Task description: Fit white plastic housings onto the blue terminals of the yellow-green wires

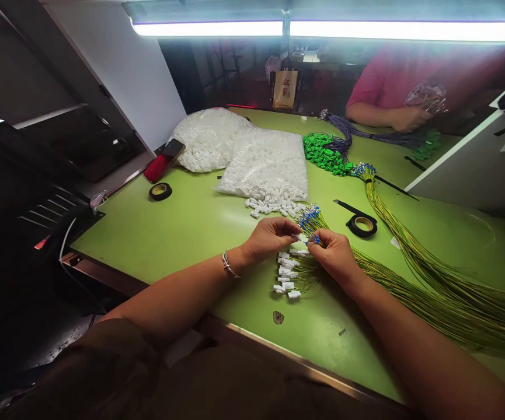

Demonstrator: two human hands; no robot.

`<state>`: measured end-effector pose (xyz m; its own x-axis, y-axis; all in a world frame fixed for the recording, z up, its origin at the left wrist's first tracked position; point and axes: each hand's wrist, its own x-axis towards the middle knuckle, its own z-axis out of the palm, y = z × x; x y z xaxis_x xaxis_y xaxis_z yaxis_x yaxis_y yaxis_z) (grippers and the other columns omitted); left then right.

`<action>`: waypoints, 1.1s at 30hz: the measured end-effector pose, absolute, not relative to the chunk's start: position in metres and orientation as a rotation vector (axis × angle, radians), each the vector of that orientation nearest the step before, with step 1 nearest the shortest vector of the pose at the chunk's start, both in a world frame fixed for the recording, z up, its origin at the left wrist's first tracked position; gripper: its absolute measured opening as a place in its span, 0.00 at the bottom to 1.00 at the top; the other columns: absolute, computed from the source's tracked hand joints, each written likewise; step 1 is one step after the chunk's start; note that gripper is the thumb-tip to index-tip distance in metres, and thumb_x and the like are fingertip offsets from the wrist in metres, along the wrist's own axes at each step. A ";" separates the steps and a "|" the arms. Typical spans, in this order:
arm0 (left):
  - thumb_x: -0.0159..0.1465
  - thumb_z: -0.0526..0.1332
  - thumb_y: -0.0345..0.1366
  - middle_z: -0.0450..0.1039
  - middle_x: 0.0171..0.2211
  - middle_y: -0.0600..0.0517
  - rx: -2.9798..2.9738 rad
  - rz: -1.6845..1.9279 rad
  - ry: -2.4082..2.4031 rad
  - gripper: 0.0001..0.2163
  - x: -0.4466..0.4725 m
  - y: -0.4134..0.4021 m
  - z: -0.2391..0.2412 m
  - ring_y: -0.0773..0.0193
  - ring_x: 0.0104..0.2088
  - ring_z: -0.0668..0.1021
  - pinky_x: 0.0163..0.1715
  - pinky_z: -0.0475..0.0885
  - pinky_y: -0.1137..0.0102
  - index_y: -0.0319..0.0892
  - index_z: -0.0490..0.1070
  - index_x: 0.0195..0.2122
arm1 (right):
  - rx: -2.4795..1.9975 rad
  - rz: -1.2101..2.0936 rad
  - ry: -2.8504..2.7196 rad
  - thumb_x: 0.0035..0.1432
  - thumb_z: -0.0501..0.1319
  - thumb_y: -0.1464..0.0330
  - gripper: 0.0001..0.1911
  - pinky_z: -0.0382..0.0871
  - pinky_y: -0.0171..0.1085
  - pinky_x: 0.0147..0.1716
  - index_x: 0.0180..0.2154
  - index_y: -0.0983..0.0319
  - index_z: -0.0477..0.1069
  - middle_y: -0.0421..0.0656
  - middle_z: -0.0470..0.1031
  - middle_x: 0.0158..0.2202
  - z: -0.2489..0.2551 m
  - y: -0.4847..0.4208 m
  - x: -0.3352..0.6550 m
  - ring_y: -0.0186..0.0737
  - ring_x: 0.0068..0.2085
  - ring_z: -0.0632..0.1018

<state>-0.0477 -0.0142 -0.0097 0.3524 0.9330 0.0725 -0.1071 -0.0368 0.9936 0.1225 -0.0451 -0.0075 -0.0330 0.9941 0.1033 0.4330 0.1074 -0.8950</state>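
Observation:
My left hand [274, 238] pinches a small white connector housing [298, 237], mostly covered by the fingertips. Facing it, my right hand [333, 254] is closed on thin yellow-green wires with blue terminals [315, 239]. The two hands almost meet above the green table. Just behind them lies the tip end of a wire bundle [310, 216], its blue and metal ends fanned out. Below the hands, several white connectors [287, 273] with wires attached lie in a rough column. Loose white housings [274, 206] are spread beyond my left hand.
Two clear bags of white housings [263, 160] stand behind. Black tape rolls [361, 225] lie to the right and left. Green connectors [326, 153] on grey wires and a second yellow-green bundle [381, 204] are at the right. Across the table, a person in pink [383, 87] handles wires.

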 end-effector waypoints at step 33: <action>0.52 0.60 0.23 0.77 0.28 0.53 1.940 0.504 0.548 0.10 -0.052 -0.035 0.005 0.68 0.29 0.76 0.32 0.70 0.75 0.41 0.78 0.30 | -1.410 1.068 -1.329 0.45 0.64 0.62 0.11 0.61 0.33 0.21 0.27 0.63 0.71 0.39 0.70 0.21 -0.007 -0.042 0.128 0.32 0.21 0.67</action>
<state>-0.0520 -0.0350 0.0048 0.8092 0.5780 0.1056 0.1541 -0.3822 0.9111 0.1284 -0.0415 -0.0069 0.0505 0.9987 -0.0104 0.2251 -0.0215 -0.9741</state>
